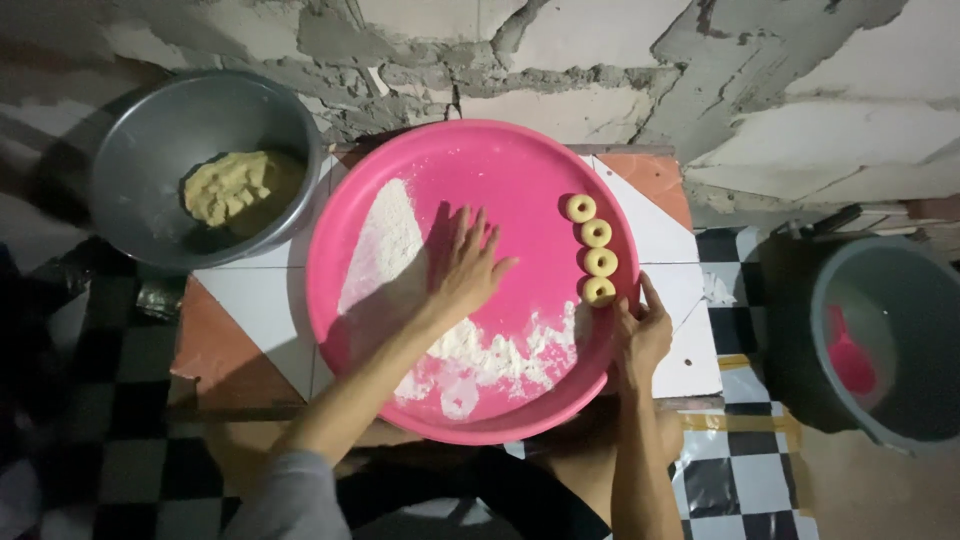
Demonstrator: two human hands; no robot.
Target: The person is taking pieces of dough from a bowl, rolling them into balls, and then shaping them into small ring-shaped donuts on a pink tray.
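Note:
A big round pink tray (520, 165) lies on a small tiled table, dusted with white flour (385, 240) along its left and near sides. My left hand (465, 265) rests flat, fingers spread, on the middle of the tray beside the flour. My right hand (640, 330) grips the tray's right rim. Several small ring-shaped dough pieces (597, 250) lie in a row on the right side of the tray, just above my right hand.
A grey metal bowl (150, 130) with a lump of yellow dough (235, 187) stands at the left of the table. A grey bucket (885, 340) holding a pink scoop (850, 360) sits on the floor at right. A rough wall lies behind.

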